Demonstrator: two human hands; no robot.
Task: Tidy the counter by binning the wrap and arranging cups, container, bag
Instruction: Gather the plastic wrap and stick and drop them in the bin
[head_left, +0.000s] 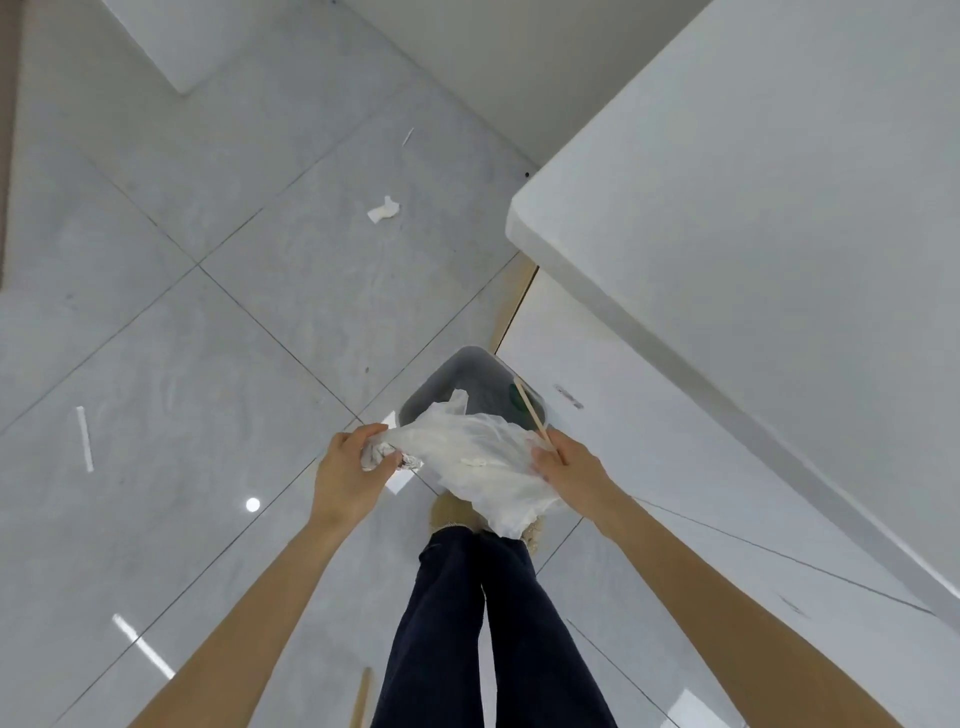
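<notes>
Hands grip a crumpled white plastic wrap (483, 467) above a grey bin (470, 387): left hand (350, 475) closed on one end, right hand (569, 473) pinching the other.

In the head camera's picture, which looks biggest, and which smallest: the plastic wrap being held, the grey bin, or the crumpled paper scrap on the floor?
1. plastic wrap, though it is nearest the camera
2. grey bin, partly hidden behind it
3. crumpled paper scrap, clearly smallest

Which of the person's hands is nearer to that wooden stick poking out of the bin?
Right. The right hand touches the wooden stick's lower end; the left hand grips the plastic wrap's far side, clear of it.
</notes>
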